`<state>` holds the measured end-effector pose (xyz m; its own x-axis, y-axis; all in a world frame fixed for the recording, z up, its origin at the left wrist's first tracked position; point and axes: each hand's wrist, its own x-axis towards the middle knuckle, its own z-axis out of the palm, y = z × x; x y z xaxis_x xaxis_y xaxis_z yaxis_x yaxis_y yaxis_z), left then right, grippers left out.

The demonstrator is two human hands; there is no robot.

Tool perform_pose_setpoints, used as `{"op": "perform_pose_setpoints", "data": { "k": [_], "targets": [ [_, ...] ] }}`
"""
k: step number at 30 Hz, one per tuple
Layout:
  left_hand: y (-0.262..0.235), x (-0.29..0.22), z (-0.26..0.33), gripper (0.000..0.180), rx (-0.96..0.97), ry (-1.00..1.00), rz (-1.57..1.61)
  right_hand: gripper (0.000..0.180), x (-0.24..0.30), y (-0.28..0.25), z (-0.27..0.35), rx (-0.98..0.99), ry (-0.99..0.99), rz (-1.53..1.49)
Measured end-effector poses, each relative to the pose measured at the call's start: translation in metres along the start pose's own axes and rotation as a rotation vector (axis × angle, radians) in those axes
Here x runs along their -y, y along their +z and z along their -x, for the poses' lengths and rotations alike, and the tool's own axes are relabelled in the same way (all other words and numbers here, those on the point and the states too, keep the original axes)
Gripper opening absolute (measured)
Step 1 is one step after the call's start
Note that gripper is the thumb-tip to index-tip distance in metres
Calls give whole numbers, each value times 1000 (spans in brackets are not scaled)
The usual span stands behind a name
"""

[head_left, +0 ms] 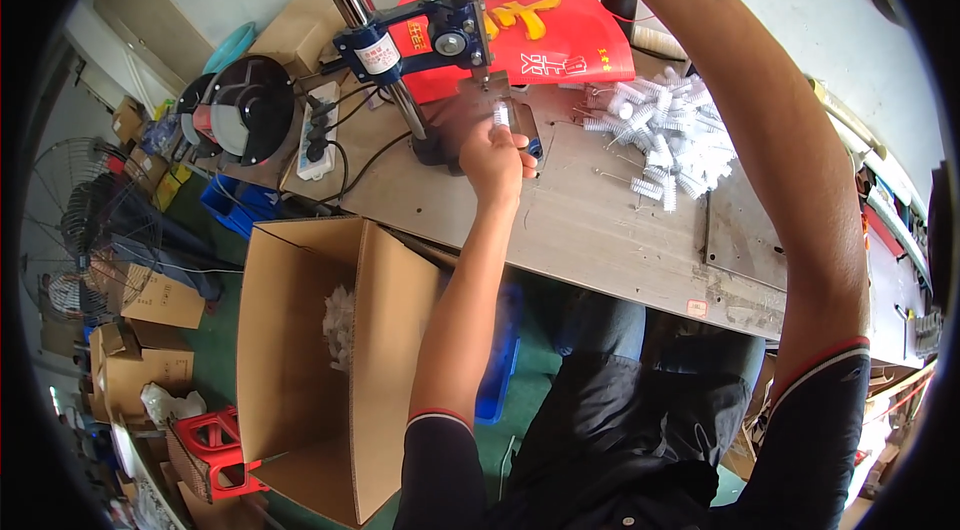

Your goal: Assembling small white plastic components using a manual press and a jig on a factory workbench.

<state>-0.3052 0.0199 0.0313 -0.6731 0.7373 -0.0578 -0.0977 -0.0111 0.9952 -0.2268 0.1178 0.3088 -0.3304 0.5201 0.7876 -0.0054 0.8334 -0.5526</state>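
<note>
We are holding a small white ribbed plastic part [501, 115] pinched in the fingers [512, 137] of our left hand [492, 162], just above the middle of the frame, and we are presenting it to the dark base block [522, 125] of the blue hand press [425, 35]. The part is standing roughly upright above the fingertips, its long axis running up toward the press ram [484, 70], which is hanging directly above it and only a little apart. The left hand is clearly the nearer one: our right arm [760, 130] is sweeping up along the right of the frame and leaving it at the top, so we cannot tell how its fingers are set or what they are gripping. The heap of matching white parts [665, 135] is lying on the worktop [600, 230] to the right of the press, well apart from the left hand, and an open cardboard box [300, 370] is sitting below the worktop at lower left.
</note>
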Motion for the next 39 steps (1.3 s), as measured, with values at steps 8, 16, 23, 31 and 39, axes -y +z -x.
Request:
{"op": "perform_pose_setpoints", "data": {
  "k": [8,16,23,31,39],
  "targets": [
    [5,7,-3,23,-124,119,-193,65,8,13,-27,366,186,-143],
    [13,10,-9,21,-194,134,-233,65,-39,28,-55,339,-179,143],
    [27,17,-16,22,-182,137,-210,48,-43,-3,-80,397,-329,592],
    [18,27,-22,18,-264,282,-379,37,-93,-46,-10,329,-83,841],
    [14,25,-21,21,-254,262,-337,48,-134,-51,51,471,137,838]
  ]
}}
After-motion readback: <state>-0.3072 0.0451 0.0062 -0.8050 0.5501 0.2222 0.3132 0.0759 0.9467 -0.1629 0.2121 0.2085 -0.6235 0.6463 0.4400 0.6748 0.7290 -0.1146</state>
